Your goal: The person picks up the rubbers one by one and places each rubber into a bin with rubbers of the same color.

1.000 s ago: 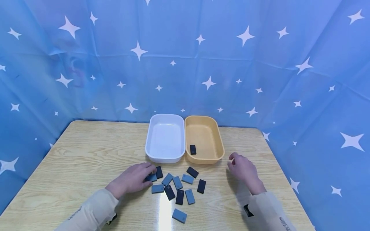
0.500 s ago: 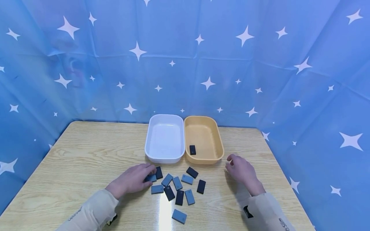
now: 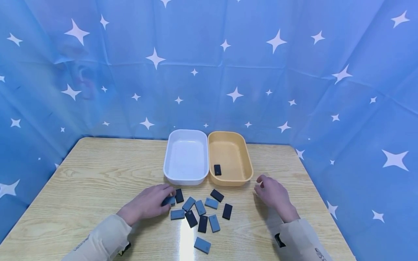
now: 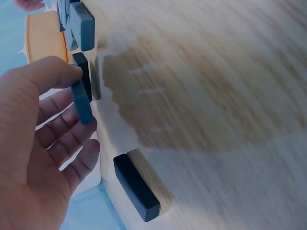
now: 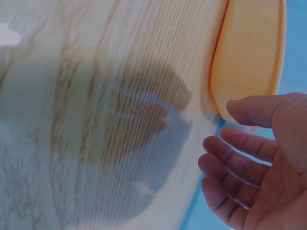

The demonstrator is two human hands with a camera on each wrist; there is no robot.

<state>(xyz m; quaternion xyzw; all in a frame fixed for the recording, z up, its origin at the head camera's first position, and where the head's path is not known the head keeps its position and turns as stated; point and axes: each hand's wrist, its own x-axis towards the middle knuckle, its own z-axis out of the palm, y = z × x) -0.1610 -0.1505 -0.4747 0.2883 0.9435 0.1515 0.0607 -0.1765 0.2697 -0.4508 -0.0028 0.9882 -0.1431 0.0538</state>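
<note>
My left hand is at the left edge of a scatter of small flat blocks, some black and some blue-grey. Its thumb and fingers pinch a blue-grey block at the ends, as the left wrist view shows. Right beside that block lies a black block. Another black block lies on the table below the left fingers in the left wrist view; the hand hides it in the head view. My right hand hovers beside the orange bin, fingers loosely bent, holding nothing.
A white bin stands against the left side of the orange one, which has a black block inside. Several other blocks lie in front of the bins, the nearest a blue-grey block. A blue star-patterned curtain surrounds the wooden table.
My left hand has shifted slightly left with the blue-grey block, widening the gap to the blocks on its right. The right hand has barely moved.
</note>
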